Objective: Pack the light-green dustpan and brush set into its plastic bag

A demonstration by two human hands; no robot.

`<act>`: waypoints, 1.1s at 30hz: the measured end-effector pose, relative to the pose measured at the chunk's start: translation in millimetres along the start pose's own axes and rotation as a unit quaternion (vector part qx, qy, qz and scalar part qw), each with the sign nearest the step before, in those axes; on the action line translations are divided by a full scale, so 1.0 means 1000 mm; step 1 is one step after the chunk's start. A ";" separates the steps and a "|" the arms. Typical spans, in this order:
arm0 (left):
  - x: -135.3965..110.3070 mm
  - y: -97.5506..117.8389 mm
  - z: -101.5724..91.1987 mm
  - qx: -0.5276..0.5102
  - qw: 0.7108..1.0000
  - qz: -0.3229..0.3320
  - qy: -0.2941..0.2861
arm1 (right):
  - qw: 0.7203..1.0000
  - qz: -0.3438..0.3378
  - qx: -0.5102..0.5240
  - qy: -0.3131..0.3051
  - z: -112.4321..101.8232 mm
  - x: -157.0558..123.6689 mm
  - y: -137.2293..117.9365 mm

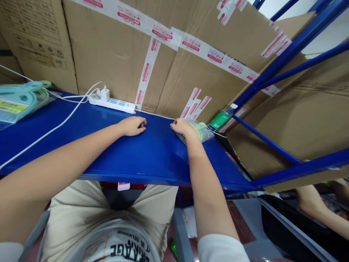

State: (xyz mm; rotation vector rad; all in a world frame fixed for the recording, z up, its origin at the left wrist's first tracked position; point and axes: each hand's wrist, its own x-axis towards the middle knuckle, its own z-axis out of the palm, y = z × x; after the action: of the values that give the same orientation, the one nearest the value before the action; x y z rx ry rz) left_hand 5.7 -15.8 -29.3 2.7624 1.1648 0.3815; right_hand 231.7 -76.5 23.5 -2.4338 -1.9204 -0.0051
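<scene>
My left hand [133,126] rests on the blue shelf top [131,154], its fingers loosely curled and a gap showing between thumb and fingers. Nothing is visible in it. Farther right, my right hand [182,126] is closed at the edge of a dark, flat, thin thing [179,136] on the shelf. The hand and wrist cover most of that thing, so its kind cannot be made out. Just beyond the right wrist lies a clear plastic bag [208,134] with a pale green plastic piece [201,128] in it.
A white power strip [114,104] with a plugged-in adapter and white cables lies along the cardboard wall [109,54]. Light-blue plastic pieces [24,94] lie at far left. A green-labelled bottle [222,118] leans by the blue frame [268,140]. Another person's arm [313,203] shows at right.
</scene>
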 end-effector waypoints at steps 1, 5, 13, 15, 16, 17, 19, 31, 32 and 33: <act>0.000 0.000 0.000 0.001 1.000 0.000 -0.001 | 1.000 0.005 -0.006 0.001 0.000 0.000 0.000; 0.000 0.000 0.000 0.002 1.000 0.004 0.000 | 1.000 0.019 -0.015 0.017 -0.002 -0.001 0.004; 0.000 -0.003 0.001 0.003 1.000 0.012 0.003 | 0.999 -0.011 0.027 0.040 -0.001 -0.002 0.001; 0.000 -0.003 0.001 0.001 1.000 0.013 0.003 | 0.999 -0.012 0.048 0.014 0.000 -0.001 0.000; 0.000 -0.003 0.002 0.000 1.000 0.013 0.005 | 0.998 -0.009 0.057 0.000 0.000 -0.001 0.000; 0.001 -0.004 0.002 -0.001 1.000 0.013 0.006 | 0.998 -0.006 0.065 -0.013 0.001 -0.001 0.000; 0.001 -0.004 0.002 -0.002 1.000 0.012 0.007 | 0.997 0.001 0.072 -0.029 0.003 0.000 0.000; -0.001 0.000 -0.001 0.003 1.000 0.005 -0.008 | 1.000 0.012 0.001 0.010 -0.002 0.001 0.001; -0.001 0.000 -0.001 0.004 1.000 0.006 -0.007 | 1.000 0.009 0.002 0.013 -0.002 0.002 0.002; -0.001 0.000 0.000 0.004 1.000 0.006 -0.006 | 1.000 0.006 0.004 0.015 -0.002 0.002 0.003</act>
State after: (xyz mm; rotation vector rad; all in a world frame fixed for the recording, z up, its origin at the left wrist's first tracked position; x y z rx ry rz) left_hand 4.7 -16.1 -29.2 2.7759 1.1504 0.3629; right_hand 234.7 -75.0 25.1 -2.4258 -1.8908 -0.0323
